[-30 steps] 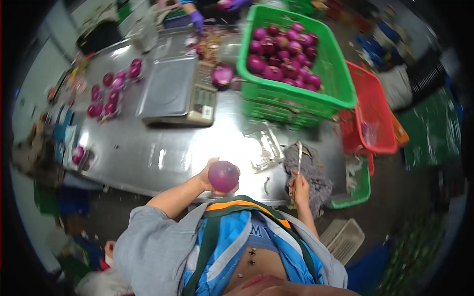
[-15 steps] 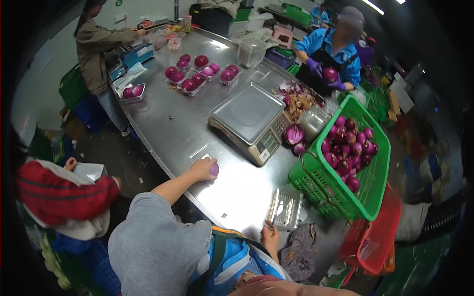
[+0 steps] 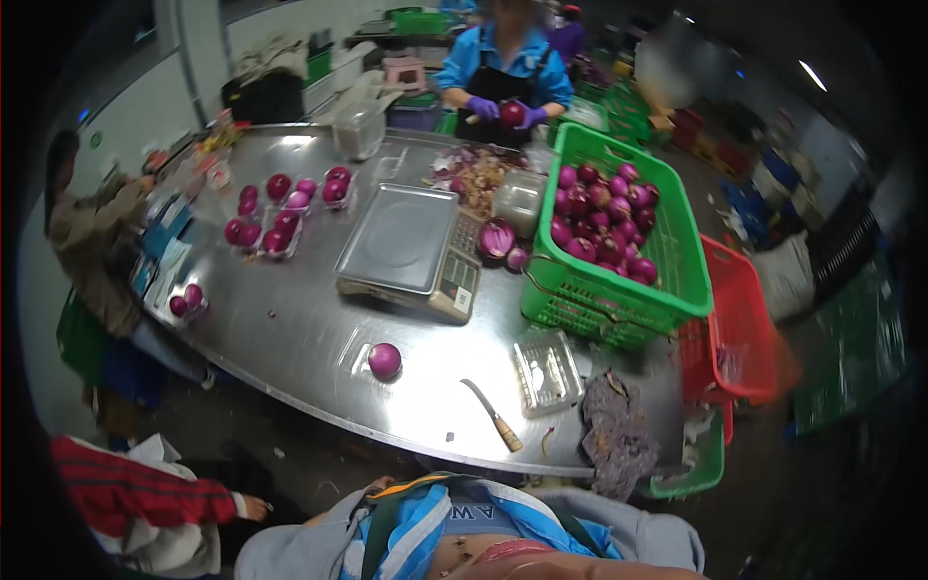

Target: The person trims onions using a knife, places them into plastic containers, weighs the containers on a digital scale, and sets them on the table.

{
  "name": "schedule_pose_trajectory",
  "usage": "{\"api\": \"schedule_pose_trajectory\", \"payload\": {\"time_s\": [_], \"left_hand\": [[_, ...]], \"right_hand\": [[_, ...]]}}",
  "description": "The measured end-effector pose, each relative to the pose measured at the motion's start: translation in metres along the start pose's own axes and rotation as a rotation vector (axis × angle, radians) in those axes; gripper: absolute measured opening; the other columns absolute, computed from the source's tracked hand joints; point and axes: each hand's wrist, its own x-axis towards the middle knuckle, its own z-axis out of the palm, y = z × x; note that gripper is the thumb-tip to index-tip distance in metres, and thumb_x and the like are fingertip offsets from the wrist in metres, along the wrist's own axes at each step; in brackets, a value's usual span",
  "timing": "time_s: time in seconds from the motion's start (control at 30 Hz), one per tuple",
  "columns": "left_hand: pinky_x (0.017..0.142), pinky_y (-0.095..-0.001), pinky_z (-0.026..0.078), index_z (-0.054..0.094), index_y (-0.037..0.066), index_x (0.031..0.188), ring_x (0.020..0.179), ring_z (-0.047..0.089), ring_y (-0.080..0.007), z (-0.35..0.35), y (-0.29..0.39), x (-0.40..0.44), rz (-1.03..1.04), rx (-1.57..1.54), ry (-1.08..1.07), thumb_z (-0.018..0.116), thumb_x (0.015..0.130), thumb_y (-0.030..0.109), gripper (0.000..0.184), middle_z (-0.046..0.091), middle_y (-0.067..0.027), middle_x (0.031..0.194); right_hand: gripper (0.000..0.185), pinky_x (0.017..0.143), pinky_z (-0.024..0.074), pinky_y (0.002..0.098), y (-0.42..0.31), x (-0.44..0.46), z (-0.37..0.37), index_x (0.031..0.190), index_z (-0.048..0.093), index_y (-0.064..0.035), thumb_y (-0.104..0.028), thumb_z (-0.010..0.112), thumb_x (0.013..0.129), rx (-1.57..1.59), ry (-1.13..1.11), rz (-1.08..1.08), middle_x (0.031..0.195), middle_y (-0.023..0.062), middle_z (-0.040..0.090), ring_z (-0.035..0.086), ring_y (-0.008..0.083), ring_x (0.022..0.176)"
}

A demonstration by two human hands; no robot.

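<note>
Head view, the only one. Showed the onion (image 3: 385,361) near the front edge of the worktop (image 3: 290,338), at the right end of a tray (image 3: 354,356); probably checked there from rolling, though could not tell whether fully inside. Showed the left hand (image 3: 383,482) just short of that edge, mostly hidden and apart from the onion; could not tell whether clenched, released or grasping. Did not show the right hand.

Showed the knife (image 3: 493,418) lying flat to the right of the onion, handle toward the near edge and blade pointing away, a placing suited, by judgement, to an easy grip. Farther right, showed a clear box (image 3: 548,375), then a cloth (image 3: 619,440) hanging partly over the edge. Behind these, showed a crate (image 3: 570,290), its high walls evidently confining more onions (image 3: 581,249). At centre, showed the scale (image 3: 398,237), seemingly set level for steady weighing. At the far side, showed gloves (image 3: 483,108) on a co-worker, closed around another onion (image 3: 511,114), supported from both sides.
</note>
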Motion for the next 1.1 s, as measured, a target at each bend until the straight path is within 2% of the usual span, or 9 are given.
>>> {"api": "schedule_pose_trajectory", "payload": {"time_s": [0.23, 0.47, 0.83, 1.1], "left_hand": [[0.081, -0.0296, 0.047, 0.06, 0.008, 0.108, 0.09, 0.061, -0.0177, -0.049, -0.095, -0.021, -0.245, -0.018, 0.109, 0.06, 0.083, 0.024, 0.03, 0.065, -0.0102, 0.099], [0.081, -0.0294, 0.047, 0.059, 0.008, 0.109, 0.09, 0.061, -0.0175, -0.076, -0.136, -0.055, -0.236, -0.057, 0.154, 0.06, 0.083, 0.024, 0.03, 0.064, -0.0102, 0.099], [0.081, -0.0291, 0.047, 0.059, 0.008, 0.11, 0.09, 0.06, -0.0173, -0.106, -0.162, -0.065, -0.203, 0.109, 0.003, 0.06, 0.083, 0.023, 0.031, 0.064, -0.0101, 0.1], [0.081, -0.0289, 0.047, 0.058, 0.007, 0.111, 0.091, 0.06, -0.0171, -0.127, -0.124, -0.02, -0.134, 0.256, -0.111, 0.06, 0.083, 0.023, 0.031, 0.063, -0.0101, 0.101]], "right_hand": [[0.047, 0.086, 0.0413, 0.0426, -0.021, -0.054, 0.039, 0.113, 0.054, -0.0005, -0.02, 0.067, 0.072, -0.056, -0.116, 0.193, 0.093, 0.0192, 0.06, 0.054, 0.0362, 0.093], [0.045, 0.085, 0.0417, 0.0419, -0.061, -0.073, 0.077, 0.112, 0.055, -0.0009, -0.02, 0.067, 0.073, -0.057, -0.168, 0.247, 0.092, 0.0187, 0.06, 0.054, 0.035, 0.093], [0.042, 0.085, 0.0423, 0.0409, -0.108, -0.092, 0.109, 0.111, 0.057, -0.0015, -0.02, 0.066, 0.074, -0.081, -0.222, 0.27, 0.092, 0.0179, 0.061, 0.055, 0.033, 0.092], [0.04, 0.084, 0.0428, 0.0401, -0.131, -0.095, 0.123, 0.109, 0.057, -0.0019, -0.021, 0.066, 0.075, -0.062, -0.215, 0.292, 0.091, 0.0173, 0.061, 0.056, 0.0315, 0.091]]}}
